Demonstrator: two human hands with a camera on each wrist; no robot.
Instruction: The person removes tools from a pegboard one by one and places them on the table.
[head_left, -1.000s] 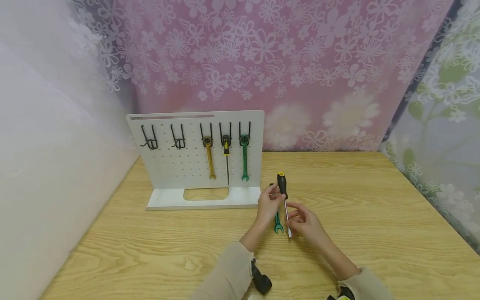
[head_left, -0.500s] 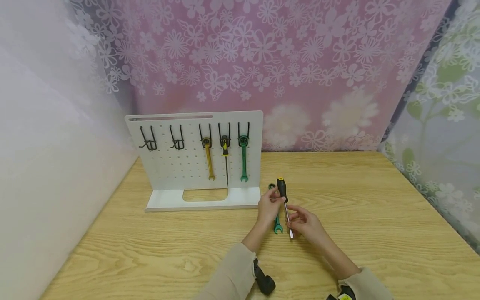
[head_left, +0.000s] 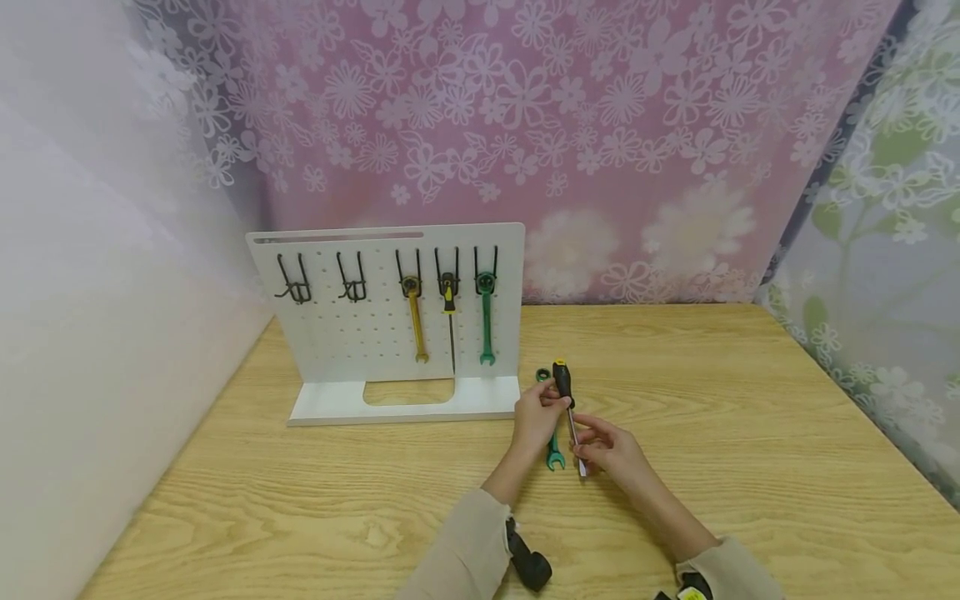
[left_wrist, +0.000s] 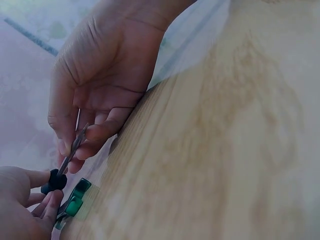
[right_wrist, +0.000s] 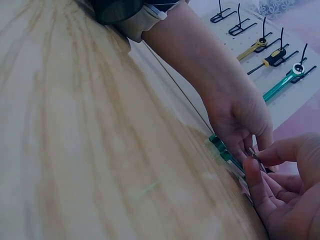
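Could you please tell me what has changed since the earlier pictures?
The black-handled, yellow-capped screwdriver dipped slightly at its handle end with the left hand, revealing more of the green metal wrench. Nothing was gripped or released: that hand and the right hand still hold the screwdriver. The wrench itself and the three tools hanging on the white perforated board stayed put.

Two hands [head_left: 534, 423], two screwdrivers [head_left: 562, 380], three wrenches [head_left: 554, 451], one pegboard [head_left: 326, 346] and apparently five hooks [head_left: 353, 290].

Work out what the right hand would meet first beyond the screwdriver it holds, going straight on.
Probably the left hand; the nearer green wrench lies close to that line, but depth is unclear.
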